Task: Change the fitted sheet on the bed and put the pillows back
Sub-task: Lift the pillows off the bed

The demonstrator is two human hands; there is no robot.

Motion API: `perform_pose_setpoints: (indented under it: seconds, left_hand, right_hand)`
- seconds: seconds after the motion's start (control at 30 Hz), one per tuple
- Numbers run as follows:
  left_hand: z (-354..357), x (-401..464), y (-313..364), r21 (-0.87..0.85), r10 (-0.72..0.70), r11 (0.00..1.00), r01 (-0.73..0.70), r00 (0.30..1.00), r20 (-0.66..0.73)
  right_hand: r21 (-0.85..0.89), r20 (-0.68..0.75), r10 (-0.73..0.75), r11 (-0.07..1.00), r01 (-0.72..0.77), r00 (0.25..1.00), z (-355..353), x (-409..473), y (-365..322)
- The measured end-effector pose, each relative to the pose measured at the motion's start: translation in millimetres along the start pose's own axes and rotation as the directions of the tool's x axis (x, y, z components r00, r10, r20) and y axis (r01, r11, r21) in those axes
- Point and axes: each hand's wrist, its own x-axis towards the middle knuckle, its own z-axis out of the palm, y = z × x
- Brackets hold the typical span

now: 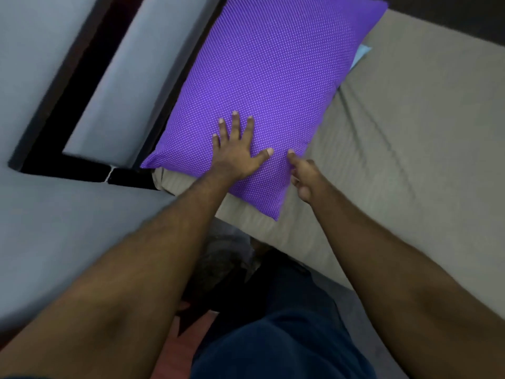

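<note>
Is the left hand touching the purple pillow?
Touching. The head view shows the left hand lying flat on the purple pillow, its fingers spread and straight against the fabric.

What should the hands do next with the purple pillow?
Probably nudge the pillow up toward the headboard. The left hand lies flat on it, the right hand touches its edge, and one corner overhangs the bed's side.

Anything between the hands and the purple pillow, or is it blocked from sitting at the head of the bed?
Nothing visible. The left hand lies flat on the purple pillow; the right hand touches its near edge. The pillow already rests on the beige sheet against the headboard.
</note>
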Motion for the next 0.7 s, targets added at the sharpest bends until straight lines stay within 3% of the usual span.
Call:
perform_pose_setpoints:
  seconds: [0.13, 0.2, 0.27, 0.33, 0.5, 0.7]
  left_hand:
    - [6, 26, -38, -0.063, -0.189, 0.98, 0.186, 0.981, -0.039]
    - [0, 40, -67, -0.1, -0.235, 0.967, 0.234, 0.972, 0.004]
    - [-2, 50, -84, -0.107, -0.24, 0.964, 0.244, 0.97, 0.042]
    - [3, 58, -83, -0.109, -0.239, 0.963, 0.247, 0.967, 0.086]
    - [22, 66, -65, -0.072, -0.217, 0.97, 0.231, 0.962, 0.165]
    - [23, 78, -74, -0.102, -0.176, 0.976, 0.194, 0.97, 0.165]
  right_hand:
    - [0.016, 0.065, -0.132, 0.991, 0.131, 0.989, 22, 31, 14]
    - [-0.046, 0.13, -0.139, 0.988, 0.146, 0.982, 41, 41, 14]
    - [-0.13, 0.06, -0.116, 0.984, 0.123, 0.991, 54, 53, 17]
    - [-0.091, 0.011, -0.107, 0.99, 0.107, 0.994, 57, 79, 31]
    - [0.085, 0.088, -0.006, 0.996, -0.001, 0.996, 55, 84, 32]
    - [0.156, 0.153, 0.054, 0.985, -0.078, 0.987, 63, 104, 41]
